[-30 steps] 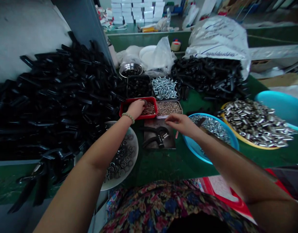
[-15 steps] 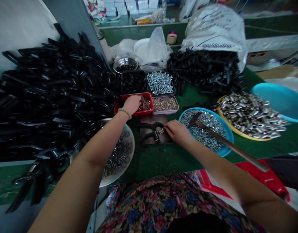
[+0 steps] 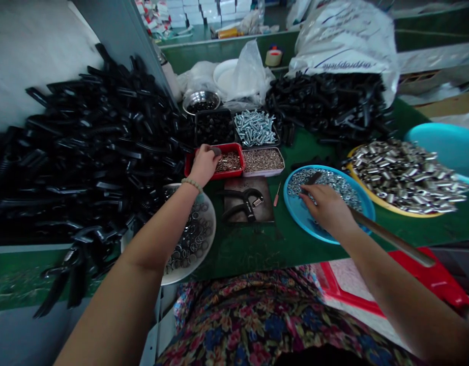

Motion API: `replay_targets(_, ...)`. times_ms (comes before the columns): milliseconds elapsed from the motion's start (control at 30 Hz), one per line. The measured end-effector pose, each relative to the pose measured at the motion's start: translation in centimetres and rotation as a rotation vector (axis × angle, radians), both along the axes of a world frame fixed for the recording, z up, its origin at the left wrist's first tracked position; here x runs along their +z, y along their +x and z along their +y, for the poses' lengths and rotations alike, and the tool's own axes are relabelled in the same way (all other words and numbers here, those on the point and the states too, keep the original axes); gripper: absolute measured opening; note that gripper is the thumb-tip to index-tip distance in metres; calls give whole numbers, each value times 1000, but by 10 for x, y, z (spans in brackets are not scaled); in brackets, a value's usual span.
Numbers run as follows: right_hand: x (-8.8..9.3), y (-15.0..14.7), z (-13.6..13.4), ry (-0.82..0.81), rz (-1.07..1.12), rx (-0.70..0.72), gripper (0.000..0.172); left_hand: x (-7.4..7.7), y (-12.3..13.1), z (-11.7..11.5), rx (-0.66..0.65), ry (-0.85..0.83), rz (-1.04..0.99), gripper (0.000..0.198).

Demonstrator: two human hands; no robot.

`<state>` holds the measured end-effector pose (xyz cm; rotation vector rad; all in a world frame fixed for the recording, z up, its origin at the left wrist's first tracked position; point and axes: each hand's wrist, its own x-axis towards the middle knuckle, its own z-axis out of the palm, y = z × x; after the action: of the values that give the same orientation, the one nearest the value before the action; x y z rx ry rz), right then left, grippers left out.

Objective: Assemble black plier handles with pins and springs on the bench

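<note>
My left hand [image 3: 205,165] is over the left part of the red tray [image 3: 240,157] of small pins, its fingers closed on a small dark piece [image 3: 216,151]. Over the blue basin [image 3: 291,216] of small metal nuts is my right hand [image 3: 326,206], thumb and fingers apart near the hammer head [image 3: 314,178]; nothing shows between them. A black plier-like tool [image 3: 247,206] with a silver barrel piece [image 3: 258,202] in its jaws lies on a metal plate [image 3: 265,213]. Beside the plate is a small screwdriver [image 3: 276,197].
Black handles [image 3: 116,137] are heaped at left, by a white basin [image 3: 212,231] of rings. Behind the red tray are screws [image 3: 255,128]. At right, a yellow basin [image 3: 421,214] holds metal sleeves. The hammer handle [image 3: 390,236] sticks out over the front edge.
My right hand has left the tool on the plate and moved right, over the blue basin. The small screwdriver now shows beside the plate. My left hand remains at the red tray. The view has shifted slightly.
</note>
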<state>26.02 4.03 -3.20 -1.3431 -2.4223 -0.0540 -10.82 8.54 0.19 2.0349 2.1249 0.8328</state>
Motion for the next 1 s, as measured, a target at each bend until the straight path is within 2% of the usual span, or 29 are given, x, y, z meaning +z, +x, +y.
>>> replay_targets(67, -2, 20, 2, 10, -48, -47, 39, 3, 8, -13, -52, 40, -75, 19)
replay_targets(133, -4, 34, 2, 15, -86, -86, 38, 4, 23, -34, -182, 47, -186, 21)
replay_targets(233, -7, 44, 3, 12, -125, -129, 37, -3, 50, -69, -334, -64, -300, 21)
replay_targets(367, -10, 48, 7, 11, -174, -169, 36, -19, 69, -94, -339, -194, -270, 24)
replay_targets(467, -11, 48, 10, 12, -224, -199, 34, -22, 73, -95, -271, -248, -150, 23)
replay_targets(600, -12, 50, 11, -20, -270, -218, 30, -17, 76, -91, -202, -335, 9, 16)
replay_targets(733, -12, 52, 12, -62, -310, -229, 27, -12, 82, -90, -228, -336, 159, 16)
replay_targets(833, -13, 49, 11, -74, -334, -225, 32, -9, 85, -91, -316, -297, 299, 21)
replay_targets(933, -11, 42, 5, -130, -279, -273, 42, -7, 86, -88, -408, -239, 369, 23)
replay_targets(1000, -8, 34, -1, -166, -186, -315, 45, -8, 84, -84, -394, -264, 362, 21)
